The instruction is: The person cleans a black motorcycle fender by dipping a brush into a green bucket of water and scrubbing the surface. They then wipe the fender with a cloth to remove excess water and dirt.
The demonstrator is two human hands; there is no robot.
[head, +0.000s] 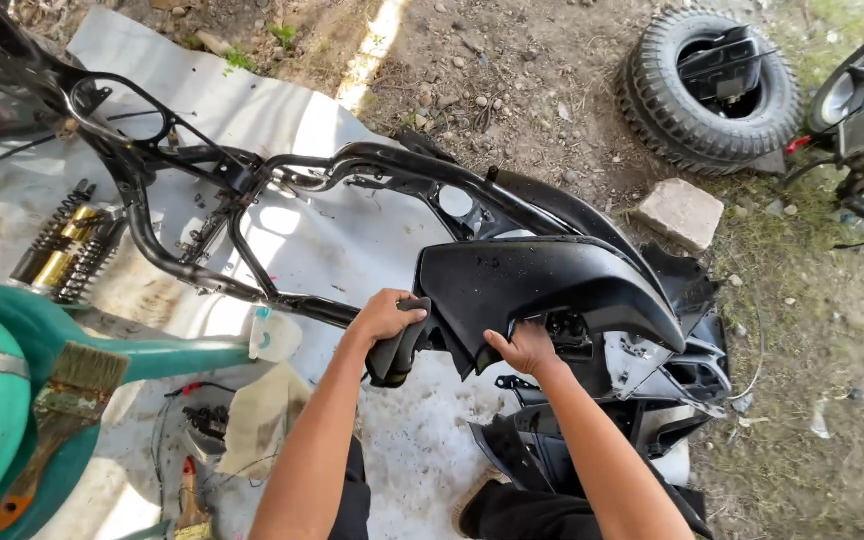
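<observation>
A black plastic scooter body panel [542,285] rests over the black tubular frame [252,200] that lies on a white sheet [302,120]. My left hand [384,316] is closed around the panel's near left end, where a narrow black part hangs down. My right hand [524,349] grips the panel's lower edge from below, fingers tucked under it. More black panels [692,370] sit stacked to the right of my right hand.
Gold shock absorbers with black springs [64,245] lie at left. A teal body part [12,400] carries a paintbrush [57,420]. A rag [262,415] and small tools lie near my left arm. A tyre [707,90] and a stone block [680,212] sit on dirt.
</observation>
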